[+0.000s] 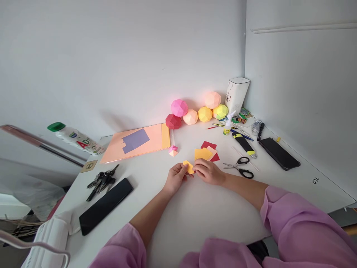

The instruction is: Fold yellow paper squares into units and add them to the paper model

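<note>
Between thumb and fingers, my left hand [176,178] holds a small yellow-orange paper piece [189,167] with angled edges. My right hand [208,172] has its fingertips pinched at the right edge of that same piece. Just beyond my right hand lie a yellow paper sheet [201,153], a peach paper piece [213,152] and red paper [209,144], overlapping. A small pink and peach folded paper shape [173,150] stands on the table past my left hand. Black-handled scissors [240,166] lie to the right of my right hand, blades towards it.
Several faceted paper balls [179,107] are stacked by the wall. A glue bottle [227,127], a utility knife [244,145] and a phone [279,153] sit at right. To the left are peach sheets [150,137], keys [103,180], a black phone [106,206] and a leaning bottle [76,138].
</note>
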Action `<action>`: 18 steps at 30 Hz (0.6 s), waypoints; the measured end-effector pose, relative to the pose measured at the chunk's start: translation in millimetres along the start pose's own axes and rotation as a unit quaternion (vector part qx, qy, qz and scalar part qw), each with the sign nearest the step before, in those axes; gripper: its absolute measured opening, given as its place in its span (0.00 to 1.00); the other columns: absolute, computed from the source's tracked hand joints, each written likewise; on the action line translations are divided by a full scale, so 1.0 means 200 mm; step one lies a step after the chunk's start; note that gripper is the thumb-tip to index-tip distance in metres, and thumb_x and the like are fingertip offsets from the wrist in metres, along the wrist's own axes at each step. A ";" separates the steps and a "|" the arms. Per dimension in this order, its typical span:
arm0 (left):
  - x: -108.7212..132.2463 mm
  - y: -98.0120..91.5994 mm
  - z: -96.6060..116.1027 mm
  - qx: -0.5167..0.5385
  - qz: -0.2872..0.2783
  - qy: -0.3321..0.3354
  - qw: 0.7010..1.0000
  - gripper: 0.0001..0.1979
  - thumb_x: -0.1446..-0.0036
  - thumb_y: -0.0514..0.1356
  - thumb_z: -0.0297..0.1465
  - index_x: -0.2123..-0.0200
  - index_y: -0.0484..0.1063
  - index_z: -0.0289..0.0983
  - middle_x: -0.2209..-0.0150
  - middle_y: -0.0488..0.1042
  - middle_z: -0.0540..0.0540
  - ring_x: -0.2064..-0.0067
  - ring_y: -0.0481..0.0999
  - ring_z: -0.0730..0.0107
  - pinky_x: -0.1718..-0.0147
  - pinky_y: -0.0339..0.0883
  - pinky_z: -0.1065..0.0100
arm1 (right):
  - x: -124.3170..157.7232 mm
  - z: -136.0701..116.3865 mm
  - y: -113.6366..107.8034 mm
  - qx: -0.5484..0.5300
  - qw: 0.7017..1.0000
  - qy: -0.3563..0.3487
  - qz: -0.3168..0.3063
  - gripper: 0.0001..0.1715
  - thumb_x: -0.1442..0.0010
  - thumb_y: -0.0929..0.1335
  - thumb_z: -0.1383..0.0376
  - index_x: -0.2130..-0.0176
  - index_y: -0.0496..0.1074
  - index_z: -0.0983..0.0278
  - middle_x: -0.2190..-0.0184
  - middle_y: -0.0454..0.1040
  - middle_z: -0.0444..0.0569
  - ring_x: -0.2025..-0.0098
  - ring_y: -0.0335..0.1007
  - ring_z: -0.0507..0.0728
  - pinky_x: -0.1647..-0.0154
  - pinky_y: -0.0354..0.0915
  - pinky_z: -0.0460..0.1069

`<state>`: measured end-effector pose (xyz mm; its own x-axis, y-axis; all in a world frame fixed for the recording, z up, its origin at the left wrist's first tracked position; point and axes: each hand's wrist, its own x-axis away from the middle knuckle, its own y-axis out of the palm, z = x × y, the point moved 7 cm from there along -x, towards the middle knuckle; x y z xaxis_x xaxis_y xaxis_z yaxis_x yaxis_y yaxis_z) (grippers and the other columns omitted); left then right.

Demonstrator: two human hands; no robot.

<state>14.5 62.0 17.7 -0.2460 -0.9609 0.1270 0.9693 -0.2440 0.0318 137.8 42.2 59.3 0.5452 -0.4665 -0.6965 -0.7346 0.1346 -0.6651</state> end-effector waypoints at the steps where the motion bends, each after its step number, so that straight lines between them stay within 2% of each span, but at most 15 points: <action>1: 0.00 0.00 0.00 0.000 -0.001 -0.001 1.000 0.17 0.47 0.56 0.45 0.75 0.65 0.36 0.76 0.76 0.47 0.77 0.71 0.72 0.77 0.60 0.71 | 0.00 -0.01 0.00 0.011 1.000 -0.006 -0.003 0.12 0.40 0.57 0.75 0.64 0.65 0.64 0.68 0.65 0.49 0.70 0.62 0.52 0.71 0.62 0.46; 4: 0.01 0.01 0.00 -0.005 -0.007 -0.013 1.000 0.18 0.47 0.56 0.46 0.75 0.64 0.36 0.77 0.76 0.47 0.78 0.71 0.72 0.77 0.59 0.71 | -0.01 -0.02 0.01 0.037 0.999 -0.016 -0.022 0.13 0.38 0.56 0.75 0.62 0.66 0.64 0.68 0.66 0.49 0.69 0.63 0.52 0.68 0.63 0.47; 9: 0.02 0.02 -0.01 -0.014 -0.015 -0.019 1.000 0.18 0.47 0.56 0.46 0.75 0.65 0.36 0.77 0.75 0.47 0.78 0.69 0.72 0.77 0.60 0.71 | 0.00 -0.03 0.04 0.066 0.996 -0.027 -0.057 0.14 0.36 0.56 0.73 0.64 0.68 0.64 0.70 0.67 0.48 0.70 0.63 0.52 0.69 0.62 0.47; 14: 0.02 0.03 -0.01 -0.016 -0.011 -0.010 1.000 0.18 0.47 0.57 0.46 0.76 0.67 0.37 0.78 0.74 0.49 0.78 0.68 0.74 0.77 0.59 0.71 | 0.01 -0.03 0.04 0.090 0.994 -0.024 -0.052 0.16 0.36 0.57 0.73 0.67 0.69 0.64 0.72 0.67 0.48 0.71 0.63 0.52 0.71 0.62 0.47; 18: 0.02 0.02 0.00 -0.048 0.013 0.000 0.999 0.18 0.48 0.57 0.45 0.75 0.71 0.36 0.77 0.74 0.50 0.77 0.66 0.74 0.77 0.59 0.72 | 0.00 -0.02 0.05 0.075 0.996 -0.005 -0.049 0.15 0.37 0.57 0.73 0.67 0.70 0.64 0.72 0.67 0.48 0.72 0.63 0.52 0.72 0.61 0.47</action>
<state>16.6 58.0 17.7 -0.2217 -0.9669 0.1261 0.9706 -0.2312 -0.0664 129.7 38.9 53.8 0.6154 -0.4754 -0.6287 -0.6102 0.2176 -0.7618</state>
